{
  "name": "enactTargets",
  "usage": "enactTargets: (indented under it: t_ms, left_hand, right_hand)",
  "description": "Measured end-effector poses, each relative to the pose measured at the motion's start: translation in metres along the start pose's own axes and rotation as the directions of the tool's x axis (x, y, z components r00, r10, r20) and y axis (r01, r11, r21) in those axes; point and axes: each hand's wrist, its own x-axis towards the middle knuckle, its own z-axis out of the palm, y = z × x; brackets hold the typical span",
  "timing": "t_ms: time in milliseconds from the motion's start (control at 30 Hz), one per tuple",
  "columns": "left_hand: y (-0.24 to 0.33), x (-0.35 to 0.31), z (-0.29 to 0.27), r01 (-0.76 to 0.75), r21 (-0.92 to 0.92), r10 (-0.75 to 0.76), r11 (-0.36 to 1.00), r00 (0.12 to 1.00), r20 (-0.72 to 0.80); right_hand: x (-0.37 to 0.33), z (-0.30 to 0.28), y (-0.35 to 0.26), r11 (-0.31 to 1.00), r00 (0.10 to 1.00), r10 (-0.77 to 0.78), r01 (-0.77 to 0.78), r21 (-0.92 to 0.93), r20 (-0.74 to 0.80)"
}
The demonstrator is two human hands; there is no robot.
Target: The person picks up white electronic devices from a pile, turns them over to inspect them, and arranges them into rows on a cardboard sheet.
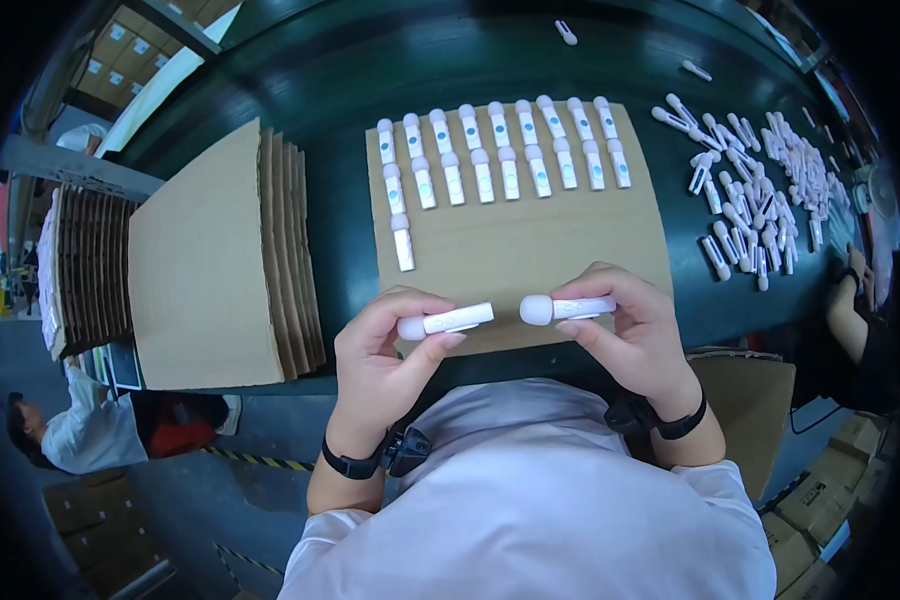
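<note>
My left hand [378, 348] pinches a small white clip-on microphone [460, 318] by its pale rounded foam end, its flat body pointing right. In my right hand [638, 325] a second clip-on microphone [537, 310] is held by its body, foam end to the left. Both hang level over the near edge of a brown cardboard sheet [520, 250], a short gap apart. On the sheet, two rows of like microphones [498, 125] lie side by side, foam ends away from me, several with blue dots. One single microphone [403, 245] begins a third row at the left.
Loose microphones [750, 190] are heaped right of the sheet on the green table [345, 230]; two stray ones lie farther back. Stacked cardboard sheets [205, 270] stand at left. Another person's arm [850, 310] reaches in at far right; a person [95, 430] is at lower left.
</note>
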Motion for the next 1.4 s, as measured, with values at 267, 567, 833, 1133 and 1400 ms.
enactTargets:
  t_ms: [267,567,833,1133,1400]
  left_hand:
    - [0.002,-0.009,-0.004,-0.106,0.124,0.101,0.987,0.994,0.046]
    - [-0.006,-0.009,-0.008,-0.085,0.052,0.083,0.995,0.996,0.045]
    - [-0.011,-0.007,-0.009,-0.047,-0.054,0.048,0.997,0.999,0.019]
    - [-0.013,0.001,-0.006,-0.027,0.034,0.027,0.999,0.999,-0.028]
    - [-0.016,-0.001,-0.005,-0.033,0.000,0.033,0.999,0.999,0.010]
  right_hand:
    - [-0.007,0.017,0.008,0.999,0.999,0.027,-0.026,0.041,-0.017]
    - [0.002,0.020,0.012,0.998,0.998,-0.057,0.057,0.004,0.003]
    - [0.006,0.019,0.021,0.997,0.997,-0.077,0.077,-0.007,0.003]
    - [0.011,0.019,0.024,0.997,0.997,-0.070,0.070,-0.020,-0.028]
    - [0.012,0.020,0.029,0.994,0.994,-0.111,0.111,0.011,0.011]
